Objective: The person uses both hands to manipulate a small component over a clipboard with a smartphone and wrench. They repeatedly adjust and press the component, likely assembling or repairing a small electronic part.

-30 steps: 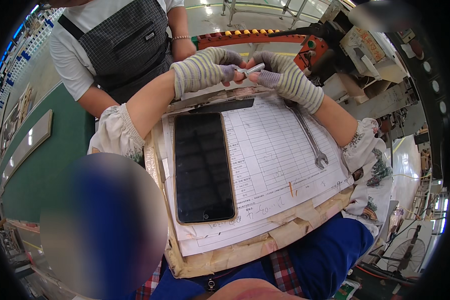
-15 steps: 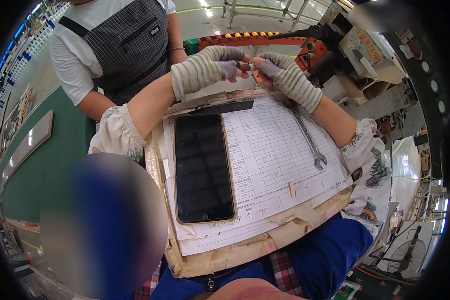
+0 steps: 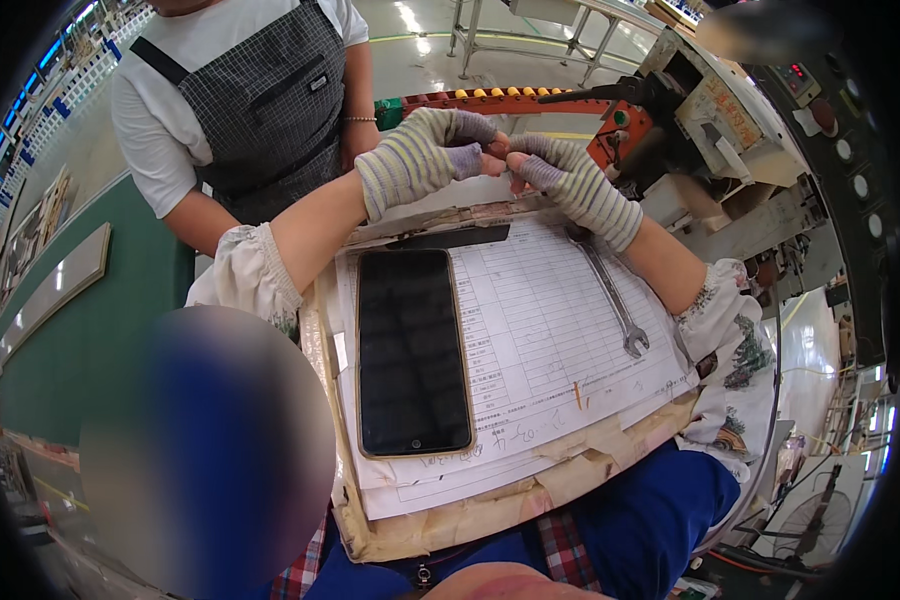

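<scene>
The clipboard is the largest thing here; it rests on the person's lap, below the fingers, and carries a printed form, a dark phone and an open-end wrench. It seems to lean on the knees only, so a shift of the legs could tip it, and then the phone would probably slide off first, because nothing holds it on the paper.

The wrench lies loose on the form, just under the right wrist. If that forearm drops or pulls back, I think it can push the wrench toward the board's edge.

Both hands wear striped knit gloves. The left hand and the right hand meet above the top of the board, fingers pressed together at the tips around something very small; I cannot tell what it is. The thick glove cloth likely weakens the pinch, so the small piece may slip and fall beyond the board, where it is hard to find.

A co-worker in a checked apron stands just behind the fingers; a bump is possible.
</scene>
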A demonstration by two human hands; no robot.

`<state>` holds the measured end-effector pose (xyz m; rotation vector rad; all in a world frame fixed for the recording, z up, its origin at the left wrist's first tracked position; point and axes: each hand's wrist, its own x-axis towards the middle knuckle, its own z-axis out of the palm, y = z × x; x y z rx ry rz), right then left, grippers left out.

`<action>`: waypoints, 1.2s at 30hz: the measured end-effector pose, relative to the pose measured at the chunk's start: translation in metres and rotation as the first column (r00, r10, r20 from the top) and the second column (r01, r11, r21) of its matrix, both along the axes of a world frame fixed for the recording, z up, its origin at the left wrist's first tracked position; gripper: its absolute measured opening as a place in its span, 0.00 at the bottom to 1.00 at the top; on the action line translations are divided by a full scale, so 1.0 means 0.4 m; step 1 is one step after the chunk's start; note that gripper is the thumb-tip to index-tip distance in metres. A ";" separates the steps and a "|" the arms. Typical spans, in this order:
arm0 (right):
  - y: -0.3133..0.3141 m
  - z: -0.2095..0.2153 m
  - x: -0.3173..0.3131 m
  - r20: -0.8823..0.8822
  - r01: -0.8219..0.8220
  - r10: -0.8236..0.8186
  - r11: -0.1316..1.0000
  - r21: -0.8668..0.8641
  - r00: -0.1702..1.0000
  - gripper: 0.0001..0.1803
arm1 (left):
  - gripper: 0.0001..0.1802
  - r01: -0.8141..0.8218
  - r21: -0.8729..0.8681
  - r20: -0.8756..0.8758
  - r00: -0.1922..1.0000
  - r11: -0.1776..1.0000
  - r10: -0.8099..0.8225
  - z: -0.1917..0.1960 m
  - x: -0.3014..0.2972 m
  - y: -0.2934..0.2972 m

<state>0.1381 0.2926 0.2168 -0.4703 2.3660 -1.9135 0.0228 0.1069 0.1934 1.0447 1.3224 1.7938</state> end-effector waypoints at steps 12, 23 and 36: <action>-0.025 0.041 0.016 0.084 0.029 -0.040 0.992 0.125 0.996 0.26 | 0.16 0.087 -0.032 0.029 0.996 0.996 -0.087 -0.032 -0.007 0.018; -0.047 0.068 0.040 0.178 0.123 -0.130 0.991 0.051 0.975 0.23 | 0.17 0.171 -0.198 0.101 0.983 0.965 -0.154 -0.027 -0.007 0.017; -0.045 0.077 0.040 0.180 0.067 -0.083 0.993 0.093 0.980 0.21 | 0.15 0.150 -0.169 0.125 0.984 0.974 -0.130 -0.065 -0.018 0.026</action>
